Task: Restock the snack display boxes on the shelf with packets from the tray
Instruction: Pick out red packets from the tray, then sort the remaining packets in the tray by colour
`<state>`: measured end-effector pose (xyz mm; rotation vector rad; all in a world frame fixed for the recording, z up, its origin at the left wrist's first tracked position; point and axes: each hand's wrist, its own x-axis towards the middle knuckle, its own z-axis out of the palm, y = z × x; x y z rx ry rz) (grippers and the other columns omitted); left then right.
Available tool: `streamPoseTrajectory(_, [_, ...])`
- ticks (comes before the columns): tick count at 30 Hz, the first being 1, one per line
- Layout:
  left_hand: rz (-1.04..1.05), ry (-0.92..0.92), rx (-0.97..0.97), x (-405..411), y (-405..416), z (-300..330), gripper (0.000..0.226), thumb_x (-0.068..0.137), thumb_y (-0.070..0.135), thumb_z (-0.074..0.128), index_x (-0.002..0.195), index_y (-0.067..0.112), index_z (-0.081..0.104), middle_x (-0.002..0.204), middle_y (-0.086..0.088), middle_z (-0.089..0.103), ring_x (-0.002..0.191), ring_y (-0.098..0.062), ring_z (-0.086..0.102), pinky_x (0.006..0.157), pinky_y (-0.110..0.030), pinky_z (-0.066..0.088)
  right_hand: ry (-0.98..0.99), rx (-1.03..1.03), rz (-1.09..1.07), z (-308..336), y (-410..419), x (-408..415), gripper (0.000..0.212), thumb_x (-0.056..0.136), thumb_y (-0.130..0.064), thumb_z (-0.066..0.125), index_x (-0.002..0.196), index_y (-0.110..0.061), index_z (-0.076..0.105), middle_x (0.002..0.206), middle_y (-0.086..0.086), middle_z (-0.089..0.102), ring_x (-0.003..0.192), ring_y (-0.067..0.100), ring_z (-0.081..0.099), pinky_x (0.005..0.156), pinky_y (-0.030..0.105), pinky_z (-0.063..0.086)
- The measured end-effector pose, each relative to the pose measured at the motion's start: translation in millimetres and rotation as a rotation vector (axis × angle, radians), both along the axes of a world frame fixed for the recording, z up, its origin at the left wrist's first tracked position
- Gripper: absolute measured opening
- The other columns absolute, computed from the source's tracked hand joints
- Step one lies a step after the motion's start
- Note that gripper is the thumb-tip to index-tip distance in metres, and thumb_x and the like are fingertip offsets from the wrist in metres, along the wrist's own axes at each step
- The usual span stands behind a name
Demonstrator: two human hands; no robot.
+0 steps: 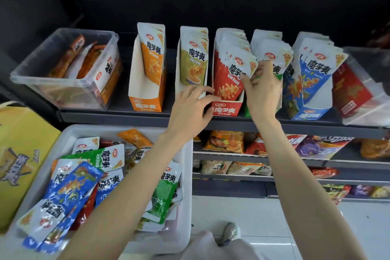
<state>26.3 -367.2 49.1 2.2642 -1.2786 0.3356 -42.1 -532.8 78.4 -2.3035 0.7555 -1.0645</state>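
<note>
Tray [69,133] of glossy mixed packets [69,188], red display box [224,110] seemingly full

Both bare forearms are reaching up and forward, roughly parallel. Left hand [191,110] is hovering palm down, fingers spreading and loosely curling, thumb pointing right. Right hand [261,88] is sitting higher, wrist bending back, fingertips [245,79] and thumb closing in a pinch at the upper left.
</note>
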Motion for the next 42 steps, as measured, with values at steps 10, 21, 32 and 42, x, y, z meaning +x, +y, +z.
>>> streamPoseTrajectory(10, [0.118, 0.073, -0.538, -26.6, 50.6, -1.9, 0.022, 0.091, 0.020, 0.055, 0.106, 0.010, 0.067, 0.094, 0.000, 0.070, 0.088, -0.014, 0.061, 0.078, -0.027, 0.046, -0.188, 0.179, 0.176, 1.1, 73.8, -50.4, 0.022, 0.089, -0.022, 0.066, 0.106, -0.012, 0.054, 0.082, -0.008, 0.058, 0.067, 0.004, 0.053, 0.060, 0.018, 0.045])
streamPoseTrajectory(21, [0.416, 0.353, 0.400, -40.6, 224.7, -99.7, 0.065, 0.069, 0.059, 0.062, 0.120, 0.019, 0.061, 0.114, -0.006, 0.061, 0.105, -0.033, 0.053, 0.088, -0.047, 0.048, 0.826, -0.037, 0.904, -104.1, 192.9, -8.2, 0.046, 0.091, -0.024, 0.057, 0.136, -0.020, 0.046, 0.138, 0.004, 0.047, 0.127, 0.024, 0.042, 0.102, 0.037, 0.039])
streamPoseTrajectory(32, [0.454, 0.243, 0.344, -46.9, 239.9, -102.4, 0.063, 0.066, 0.045, 0.080, 0.120, 0.020, 0.061, 0.120, -0.005, 0.058, 0.113, -0.030, 0.051, 0.093, -0.046, 0.044, 0.953, -0.192, 1.041, -127.6, 223.5, 4.4, 0.059, 0.083, -0.033, 0.067, 0.136, -0.023, 0.044, 0.137, 0.001, 0.041, 0.122, 0.024, 0.037, 0.103, 0.036, 0.035])
streamPoseTrajectory(42, [0.479, 0.447, -0.063, -48.4, 238.3, -86.0, 0.048, 0.085, 0.051, 0.052, 0.124, 0.025, 0.056, 0.126, 0.005, 0.055, 0.117, -0.013, 0.047, 0.094, -0.025, 0.038, 0.433, -0.389, 1.104, -112.1, 206.1, 9.1, 0.011, 0.082, -0.019, 0.065, 0.088, -0.017, 0.075, 0.087, -0.006, 0.072, 0.081, 0.019, 0.067, 0.072, 0.027, 0.054])
